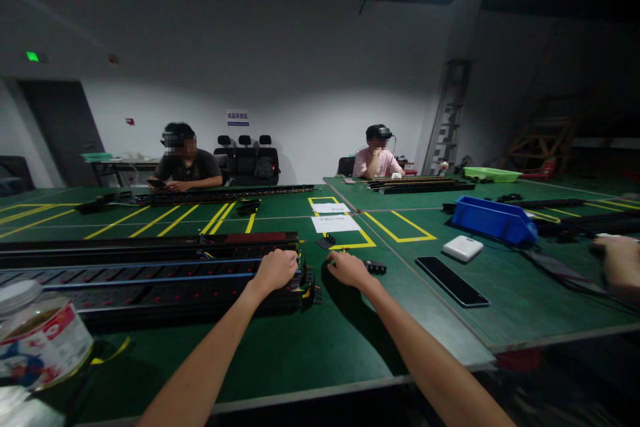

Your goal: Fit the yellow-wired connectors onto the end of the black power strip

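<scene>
Clear plastic and a printed label make up the jar (53, 341) at the near left of the green tabletop (280, 360); a brownish inside shows near its rim, though what it holds is too dim to name. Just beyond lies a black rail assembly (165, 296), running from the left edge of the view to the person's hands, with blue strips (200, 279) along it and red dots between them. It looks stiff and is probably more awkward than heavy, its smooth edges likely to slip a little under dry fingers. The loose end wiring (306, 287) seems the fragile part; a sound hold would be on the solid side edges, with support spread along the length. The left hand (277, 269) rests on top of that end, fingers curled down; the right hand (347, 268) is loosely curled just beside the wiring. Whether either one grips anything cannot be told. A small black part (376, 267) lies just right of the right hand. Farther right are a dark phone (451, 282) and a white box (463, 249). Beyond them stands a blue bin (493, 220), its contents out of sight, and farther off a light-green tray (491, 175), also unreadable inside.
</scene>
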A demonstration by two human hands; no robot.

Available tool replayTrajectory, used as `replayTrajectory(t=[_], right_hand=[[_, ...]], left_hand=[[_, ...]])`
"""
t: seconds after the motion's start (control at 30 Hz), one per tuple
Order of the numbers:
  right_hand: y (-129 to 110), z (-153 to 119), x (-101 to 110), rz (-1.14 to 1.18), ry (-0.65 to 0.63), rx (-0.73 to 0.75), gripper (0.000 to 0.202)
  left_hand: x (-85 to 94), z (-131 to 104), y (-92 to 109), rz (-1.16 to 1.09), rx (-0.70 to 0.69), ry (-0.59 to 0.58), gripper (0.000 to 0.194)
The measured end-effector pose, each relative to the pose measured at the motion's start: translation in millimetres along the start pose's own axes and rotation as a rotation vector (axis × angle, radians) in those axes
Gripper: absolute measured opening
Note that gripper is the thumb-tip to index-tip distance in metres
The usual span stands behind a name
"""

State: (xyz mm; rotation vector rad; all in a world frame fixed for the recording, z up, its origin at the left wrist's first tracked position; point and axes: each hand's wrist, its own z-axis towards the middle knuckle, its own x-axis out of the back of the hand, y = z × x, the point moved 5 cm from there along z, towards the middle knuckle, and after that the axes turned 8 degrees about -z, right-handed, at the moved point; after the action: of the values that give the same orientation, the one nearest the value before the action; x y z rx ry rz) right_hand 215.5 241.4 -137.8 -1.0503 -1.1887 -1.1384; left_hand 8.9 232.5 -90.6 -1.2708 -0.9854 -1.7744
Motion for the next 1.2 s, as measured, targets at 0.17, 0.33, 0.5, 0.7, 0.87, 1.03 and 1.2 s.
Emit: replayTrajectory(t=[0.17, 0.33, 0.5, 0.7, 0.87, 1.03, 1.2], right_hand=[[0.9, 1.2, -1.4, -0.001, -0.002, 0.002, 0.030], [0.9, 0.8, -1.2, 0.007, -0.002, 0.000, 0.030], [0.5, 0.1, -0.1, 0.011, -0.006, 0.000, 0.030], [0.2, -0.8, 1.9, 0.021, -0.011, -0.003, 0.030], [0.1, -0.7, 1.0, 0.019, -0.009, 0.002, 0.030], [0.0, -0.3, -0.2, 0.013, -0.010, -0.003, 0.030], [-0.3, -0.2, 0.0, 0.018, 0.000, 0.001, 0.031]], left_hand=[[-1.5, 0.6, -1.3, 0.005, -0.006, 0.009, 0.029], [-1.4, 0.5, -1.4, 0.005, -0.011, 0.005, 0.030], [-0.1, -0.4, -0.3, 0.000, -0.005, 0.003, 0.029], [2.0, -1.6, 1.4, -0.013, 0.007, -0.015, 0.029], [1.7, -1.4, 1.4, -0.006, 0.019, -0.015, 0.028], [-1.3, 0.0, -0.1, 0.010, 0.012, -0.010, 0.029], [-1.9, 0.1, -0.9, 0.013, 0.017, -0.010, 0.030]])
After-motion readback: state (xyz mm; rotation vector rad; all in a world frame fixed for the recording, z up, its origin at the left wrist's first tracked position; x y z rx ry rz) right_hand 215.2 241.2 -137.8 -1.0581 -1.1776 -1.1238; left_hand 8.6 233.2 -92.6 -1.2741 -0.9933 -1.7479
